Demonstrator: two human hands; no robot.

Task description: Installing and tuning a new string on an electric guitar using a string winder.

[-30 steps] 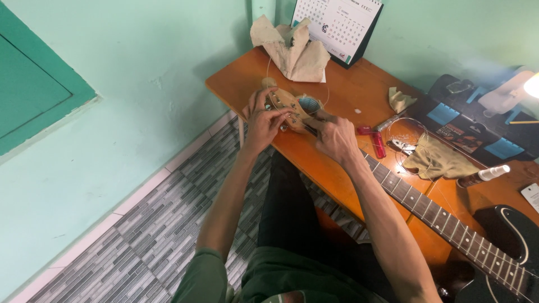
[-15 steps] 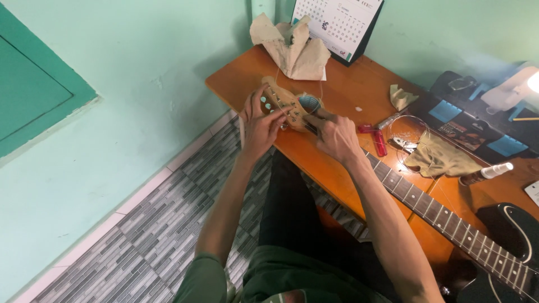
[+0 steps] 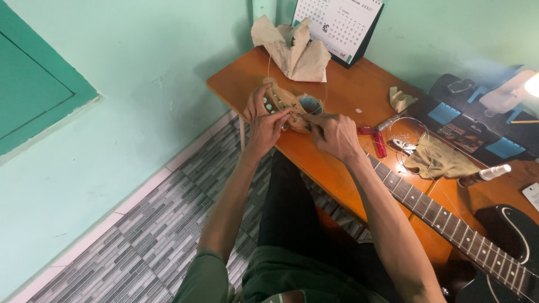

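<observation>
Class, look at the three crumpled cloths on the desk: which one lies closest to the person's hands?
The large beige cloth in front of the calendar, just beyond the guitar headstock that both hands work on. The small scrap and the olive cloth lie farther right.

Crumpled cloth (image 3: 292,50) behind headstock (image 3: 283,104)

the left hand (image 3: 264,120) has slid from over the top of the guitar headstock (image 3: 283,104) to its outer side, fingers now spread along the tuners. the right hand (image 3: 334,134) has drawn back a little toward the neck, fingertips pinching at the headstock's near end.
</observation>
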